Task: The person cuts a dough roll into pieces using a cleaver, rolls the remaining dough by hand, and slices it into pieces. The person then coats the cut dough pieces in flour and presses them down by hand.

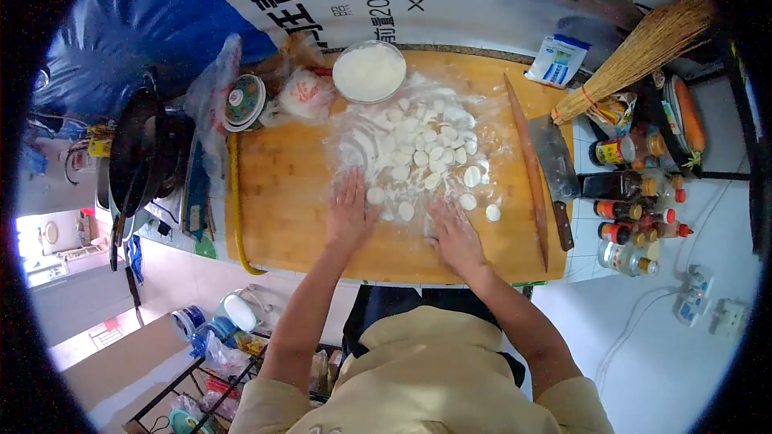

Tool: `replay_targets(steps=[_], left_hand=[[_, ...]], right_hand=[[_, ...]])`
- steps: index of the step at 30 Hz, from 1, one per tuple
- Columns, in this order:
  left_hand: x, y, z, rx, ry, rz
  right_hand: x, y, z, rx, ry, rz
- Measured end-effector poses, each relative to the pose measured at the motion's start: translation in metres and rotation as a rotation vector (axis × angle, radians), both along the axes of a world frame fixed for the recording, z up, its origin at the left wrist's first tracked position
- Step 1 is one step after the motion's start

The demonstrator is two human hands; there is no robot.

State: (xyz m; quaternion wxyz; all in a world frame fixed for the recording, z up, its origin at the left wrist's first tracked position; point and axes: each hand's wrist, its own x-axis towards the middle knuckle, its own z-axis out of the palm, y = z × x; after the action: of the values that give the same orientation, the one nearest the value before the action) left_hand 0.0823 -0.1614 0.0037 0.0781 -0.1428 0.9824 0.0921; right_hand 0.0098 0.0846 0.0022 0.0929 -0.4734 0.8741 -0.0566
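Note:
Many small pale dough pieces point(437, 153) lie scattered on loose white flour over a wooden board point(281, 185). My left hand point(350, 207) rests on the board at the left edge of the flour, fingers stretched forward, beside a dough piece point(375, 195). Near the lower edge of the dough pieces, my right hand point(456, 229) lies palm down with its fingers spread a little. Neither hand holds anything. A bowl of flour point(369, 71) stands at the board's back edge.
To the right lie a long rolling pin point(528, 177) and a cleaver point(555, 162). Beyond them are a straw brush point(635, 52), a white packet point(557, 60) and sauce bottles point(615, 186). Plastic bags point(305, 95) and a lidded dish point(244, 103) stand back left, pans point(141, 153) further left.

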Motion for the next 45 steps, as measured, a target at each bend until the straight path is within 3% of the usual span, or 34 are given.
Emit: replay_targets(steps=[7, 8, 10, 13, 16, 19, 22, 26, 31, 33, 37, 40, 42, 45], left_hand=[[-0.009, -0.001, 0.008, -0.049, -0.147, -0.019], [-0.009, -0.001, 0.003, -0.054, -0.140, -0.022], [-0.009, 0.000, -0.002, -0.007, 0.124, 0.021], [-0.021, 0.017, 0.004, -0.035, 0.201, 0.032], [-0.044, 0.036, 0.005, 0.174, 0.422, 0.056], [-0.056, 0.048, -0.001, 0.128, 0.481, 0.109], [-0.057, 0.050, -0.004, 0.129, 0.442, 0.124], [-0.045, 0.044, -0.005, 0.181, 0.431, 0.118], [-0.023, 0.034, -0.003, 0.181, 0.307, -0.059], [-0.014, 0.042, 0.000, 0.145, 0.280, -0.072], [-0.005, 0.055, -0.003, 0.158, 0.129, -0.150], [-0.006, 0.062, 0.005, 0.101, 0.022, -0.131], [-0.005, 0.065, 0.000, 0.062, 0.032, -0.146], [-0.010, 0.066, -0.001, 0.015, 0.034, -0.159]], right_hand=[[-0.018, -0.013, 0.024, 0.079, -0.030, 0.005], [-0.024, -0.017, 0.029, -0.072, -0.077, -0.031], [-0.035, -0.024, 0.030, -0.226, -0.120, -0.065], [-0.040, -0.029, 0.009, -0.080, 0.002, -0.008], [-0.037, -0.030, 0.006, -0.167, -0.056, -0.025], [-0.028, -0.031, 0.016, -0.114, -0.144, -0.026], [-0.019, -0.029, 0.013, 0.014, -0.168, -0.025], [-0.011, -0.027, 0.012, -0.078, -0.175, -0.036], [-0.008, -0.027, -0.001, -0.128, -0.167, -0.052], [-0.012, -0.026, -0.004, -0.087, -0.296, -0.079], [-0.019, -0.023, 0.012, -0.156, -0.206, -0.031], [-0.044, -0.020, 0.031, -0.295, -0.401, -0.226], [-0.065, -0.016, 0.022, -0.504, -0.100, -0.362], [-0.089, -0.019, 0.014, -0.597, -0.098, -0.532]])
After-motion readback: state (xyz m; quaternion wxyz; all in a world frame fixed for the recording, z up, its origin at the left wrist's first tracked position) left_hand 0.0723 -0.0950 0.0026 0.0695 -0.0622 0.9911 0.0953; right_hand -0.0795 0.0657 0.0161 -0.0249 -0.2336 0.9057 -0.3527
